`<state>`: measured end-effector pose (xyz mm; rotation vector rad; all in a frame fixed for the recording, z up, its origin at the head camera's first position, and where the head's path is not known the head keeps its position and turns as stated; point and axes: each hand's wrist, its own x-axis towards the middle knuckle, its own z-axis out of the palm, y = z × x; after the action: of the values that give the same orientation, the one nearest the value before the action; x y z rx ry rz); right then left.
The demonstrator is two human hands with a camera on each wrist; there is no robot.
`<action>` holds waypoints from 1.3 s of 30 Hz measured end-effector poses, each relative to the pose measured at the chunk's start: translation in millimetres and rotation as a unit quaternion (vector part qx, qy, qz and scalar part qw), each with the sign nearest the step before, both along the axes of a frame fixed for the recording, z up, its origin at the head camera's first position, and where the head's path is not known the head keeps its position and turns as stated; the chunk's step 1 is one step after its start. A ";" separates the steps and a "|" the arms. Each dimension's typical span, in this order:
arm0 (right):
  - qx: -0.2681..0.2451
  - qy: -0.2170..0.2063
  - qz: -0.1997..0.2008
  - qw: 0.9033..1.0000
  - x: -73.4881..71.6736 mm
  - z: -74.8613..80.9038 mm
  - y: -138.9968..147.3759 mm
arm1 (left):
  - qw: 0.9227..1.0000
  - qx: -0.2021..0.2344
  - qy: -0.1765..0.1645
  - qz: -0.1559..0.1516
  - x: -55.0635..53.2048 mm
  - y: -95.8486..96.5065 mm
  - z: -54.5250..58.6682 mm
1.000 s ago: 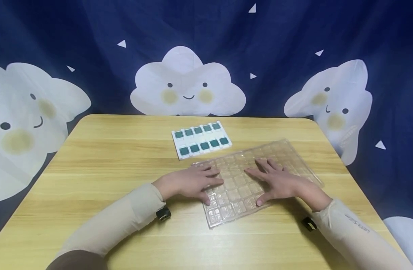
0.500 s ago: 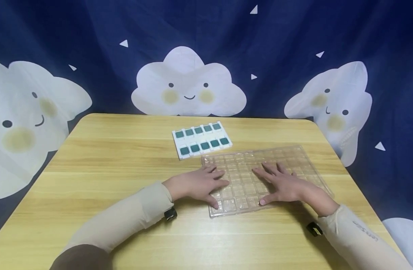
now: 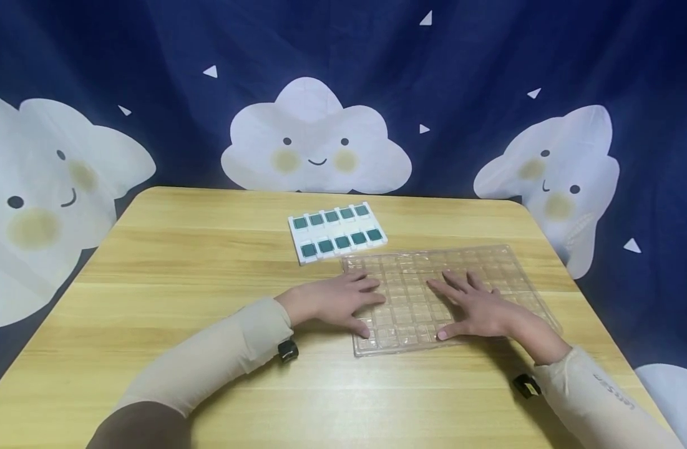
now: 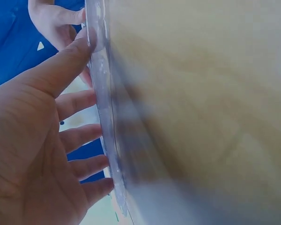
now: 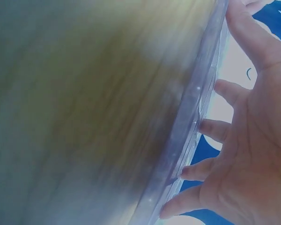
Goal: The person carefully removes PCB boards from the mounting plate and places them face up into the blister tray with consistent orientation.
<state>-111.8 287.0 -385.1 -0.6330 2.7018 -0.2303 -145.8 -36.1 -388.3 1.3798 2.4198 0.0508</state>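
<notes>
A clear plastic tray [image 3: 413, 312] with a grid of small square compartments lies on the wooden table, slightly askew. My left hand [image 3: 343, 301] rests on its left end, fingers spread and fingertips on the top. Farther right, my right hand [image 3: 480, 308] touches the same tray with spread fingers, its thumb at the near edge. In the left wrist view the fingertips of the left hand [image 4: 47, 126] press along the tray's side [image 4: 100, 61]. The right wrist view has the right hand's straight fingers [image 5: 215, 129] at the tray too.
Behind the tray, a white holder [image 3: 334, 229] carries two rows of dark green square pieces [image 3: 342, 242]; the tray's back left corner lies close to it. The wooden table [image 3: 180, 249] ends at a blue curtain [image 3: 455, 56] printed with clouds.
Both hands have shifted the clear tray to the right and turned it, so that its long edges run closer to level. The white holder has stayed in place.
</notes>
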 end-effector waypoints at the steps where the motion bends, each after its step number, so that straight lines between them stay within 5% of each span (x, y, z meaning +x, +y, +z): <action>1: -0.001 0.003 0.003 1.000 0.4 -0.6 0.7 | 1.000 0.000 -0.002 0.001 0.0 0.2 -0.1; 12: -0.059 0.075 0.130 0.987 2.9 -6.4 -5.3 | 0.999 0.031 0.000 -0.011 -7.1 -1.3 -10.0; 19: -0.059 0.034 0.115 0.991 5.2 -9.7 -5.4 | 0.998 0.059 0.023 0.019 -17.5 -14.3 -6.9; 27: -0.063 0.036 0.121 0.990 3.0 -8.9 -4.5 | 0.991 0.090 0.030 0.093 -40.1 -36.2 -0.2; 39: -0.062 0.043 0.124 0.989 -3.1 -2.6 -6.0 | 0.982 0.048 0.070 0.167 -73.9 -61.8 2.4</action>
<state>-114.9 281.0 -387.6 -1.0280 2.6698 -0.3128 -219.7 -97.9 -385.8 1.0309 2.7776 0.1605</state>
